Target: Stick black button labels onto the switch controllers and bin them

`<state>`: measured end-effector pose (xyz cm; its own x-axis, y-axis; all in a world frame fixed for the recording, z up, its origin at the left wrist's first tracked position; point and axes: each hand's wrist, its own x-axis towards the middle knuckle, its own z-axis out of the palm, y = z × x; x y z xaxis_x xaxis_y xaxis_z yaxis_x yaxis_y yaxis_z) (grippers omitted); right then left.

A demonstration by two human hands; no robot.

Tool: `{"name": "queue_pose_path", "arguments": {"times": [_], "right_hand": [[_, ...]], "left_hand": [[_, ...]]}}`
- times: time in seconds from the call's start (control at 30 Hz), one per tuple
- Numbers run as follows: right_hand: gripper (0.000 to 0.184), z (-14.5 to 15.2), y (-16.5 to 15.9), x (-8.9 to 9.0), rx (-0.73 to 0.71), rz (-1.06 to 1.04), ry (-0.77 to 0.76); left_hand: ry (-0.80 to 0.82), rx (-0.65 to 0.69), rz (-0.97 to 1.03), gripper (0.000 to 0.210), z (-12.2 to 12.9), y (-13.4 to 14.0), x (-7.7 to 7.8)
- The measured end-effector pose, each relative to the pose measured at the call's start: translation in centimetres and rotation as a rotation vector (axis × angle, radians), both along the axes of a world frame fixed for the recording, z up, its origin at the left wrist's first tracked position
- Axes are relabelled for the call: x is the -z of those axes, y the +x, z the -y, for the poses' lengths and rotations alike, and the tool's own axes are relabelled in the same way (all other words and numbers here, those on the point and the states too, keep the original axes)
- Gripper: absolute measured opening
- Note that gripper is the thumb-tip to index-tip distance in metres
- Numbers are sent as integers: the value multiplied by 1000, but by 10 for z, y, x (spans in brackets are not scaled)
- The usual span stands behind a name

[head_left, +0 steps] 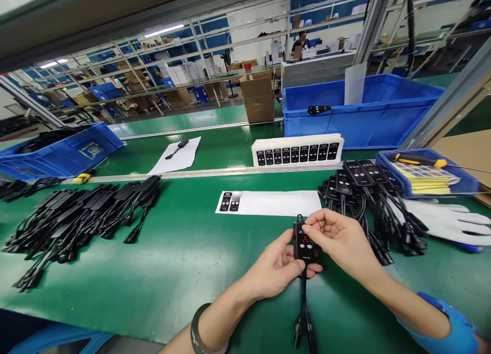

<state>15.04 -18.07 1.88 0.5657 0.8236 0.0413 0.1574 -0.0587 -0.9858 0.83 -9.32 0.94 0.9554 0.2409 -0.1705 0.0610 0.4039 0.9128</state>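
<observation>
Near the front of the green bench, my left hand (282,264) wraps its fingers round a small black controller box (304,247) with a hanging loop on top. Two short cables with plugs (303,318) trail down from it. My right hand (337,236) pinches at the upper right of the box's face, where a black label with red marks and pale buttons lies; whether the fingers hold a label edge or the box itself is hidden. Just beyond lies a white label strip (276,203) with two black labels at its left end.
Piles of black cabled boxes lie left (95,205) and right (358,182). A label stack (297,152), paper sheet (174,157), blue bins (341,124), cardboard box (259,98), tray with screwdriver (422,160) and white glove (448,221) surround them. A person (302,43) sits far back.
</observation>
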Motion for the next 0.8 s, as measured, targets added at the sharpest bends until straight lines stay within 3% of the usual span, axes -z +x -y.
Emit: {"name": "queue_pose_path", "arguments": {"times": [0.13,0.27,0.47,0.6,0.67,0.8], "right_hand": [[31,2,2,6,0,140,-5],[31,-1,2,12,-107,166,-19],[69,-2,-8,15,-218,295,-12],[101,0,-11,14,-287,258,-74],[95,1,-10,15,-320,216,-73],[52,0,-9,18,-305,235,-12]], "left_hand": [[-65,-7,5,52,-1,0,-1],[-156,-11,-7,45,-5,1,-3],[-154,-114,33,41,-9,2,-5],[-161,-174,15,43,-10,4,-4],[-155,-177,17,44,-9,5,-2],[-56,-190,10,43,-7,7,0]]}}
